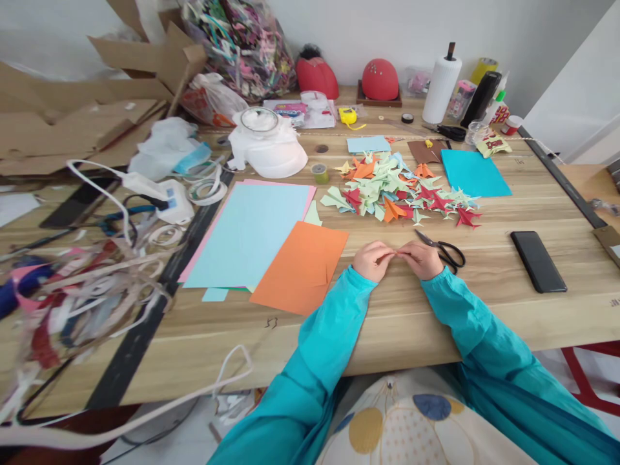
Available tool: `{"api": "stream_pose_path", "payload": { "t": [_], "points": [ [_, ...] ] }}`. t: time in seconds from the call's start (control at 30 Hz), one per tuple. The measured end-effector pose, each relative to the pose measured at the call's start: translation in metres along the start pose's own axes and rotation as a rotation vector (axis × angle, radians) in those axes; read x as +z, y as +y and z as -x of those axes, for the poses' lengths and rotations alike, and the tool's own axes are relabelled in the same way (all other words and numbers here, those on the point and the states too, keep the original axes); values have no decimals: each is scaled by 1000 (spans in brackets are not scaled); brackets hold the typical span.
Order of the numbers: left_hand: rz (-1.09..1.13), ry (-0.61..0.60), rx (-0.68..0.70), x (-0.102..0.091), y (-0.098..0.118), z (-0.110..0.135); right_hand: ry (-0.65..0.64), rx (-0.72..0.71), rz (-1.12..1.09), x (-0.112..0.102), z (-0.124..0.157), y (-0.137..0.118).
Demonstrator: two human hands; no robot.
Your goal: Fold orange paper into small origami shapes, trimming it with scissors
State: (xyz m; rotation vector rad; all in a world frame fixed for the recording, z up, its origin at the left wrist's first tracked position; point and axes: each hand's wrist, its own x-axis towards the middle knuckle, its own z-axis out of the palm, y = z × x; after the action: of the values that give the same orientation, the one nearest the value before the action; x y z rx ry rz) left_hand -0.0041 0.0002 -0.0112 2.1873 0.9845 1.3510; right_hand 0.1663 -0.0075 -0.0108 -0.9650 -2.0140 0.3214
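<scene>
Both my hands rest on the wooden table [484, 303], fingertips meeting in a pinch. My left hand [372, 260] and my right hand [422, 258] are closed together on a small piece of paper [397, 254], too small to make out clearly. Black-handled scissors [443, 248] lie just behind my right hand. An orange sheet [300, 268] lies left of my left hand, overlapping a light blue sheet [252, 232] on a pink one. A pile of folded paper shapes [397, 190] in green, red and orange lies farther back.
A black phone [537, 260] lies to the right. A teal sheet [473, 173] sits at the back right. Paper towel roll [440, 87], bottles, red domes and a white bowl [264, 145] line the back. Tape rolls, cables and ribbon tangles [72, 297] crowd the left; cardboard is stacked behind.
</scene>
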Motion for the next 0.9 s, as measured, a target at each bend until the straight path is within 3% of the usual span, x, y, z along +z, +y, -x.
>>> {"api": "stream_pose_path", "payload": {
  "t": [0.4,0.6,0.9],
  "points": [
    [-26,-20,34,0,-4,0,-42,-66,79,-2,1,3],
    [5,-12,1,-1,-2,0,37,-19,70,-2,0,-2],
    [8,-24,-2,0,-2,0,-8,-31,57,-2,-1,-4]
  ]
}}
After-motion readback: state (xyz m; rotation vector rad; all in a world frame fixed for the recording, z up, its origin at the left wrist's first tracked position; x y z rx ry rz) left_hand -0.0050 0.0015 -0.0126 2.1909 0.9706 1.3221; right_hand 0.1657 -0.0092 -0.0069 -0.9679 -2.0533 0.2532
